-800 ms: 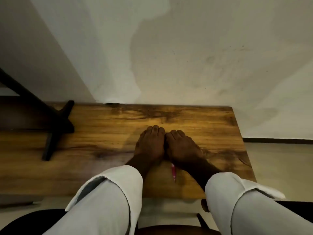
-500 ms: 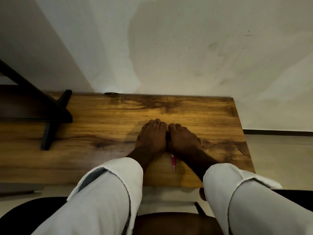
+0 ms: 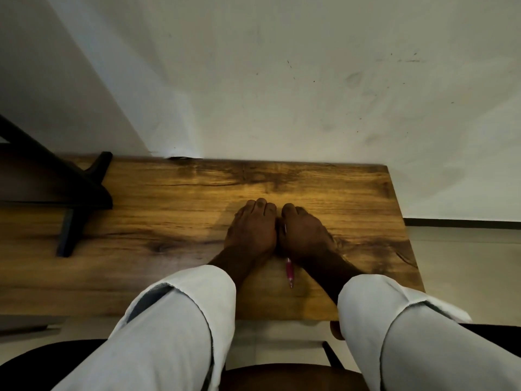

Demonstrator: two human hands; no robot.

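While my two hands remain side by side on the counter, I record almost no change over the last second. My left hand and right hand have not shifted on the wood, and the pen lies where it lay. Only the view has lifted a little. My judgement: the work with the pen is paused or not yet begun, with nothing lifted and nothing written.

Location of the pen: on the counter, in the seam between my hands. Its middle is covered by the inner edge of my right hand, and a thin sliver shows between the knuckles.

Orientation: the long axis runs from the near edge toward the wall, the far end leaning slightly left. The pink barrel emerges beside my right wrist and tapers to a narrow end pointing back at me. I cannot tell whether that end is the writing tip.

Hand state: my left hand rests palm down, fingers relaxed, holding nothing visible. My right hand lies over the pen, and I cannot tell whether it pinches it.

A black stand sits well apart, to the left.
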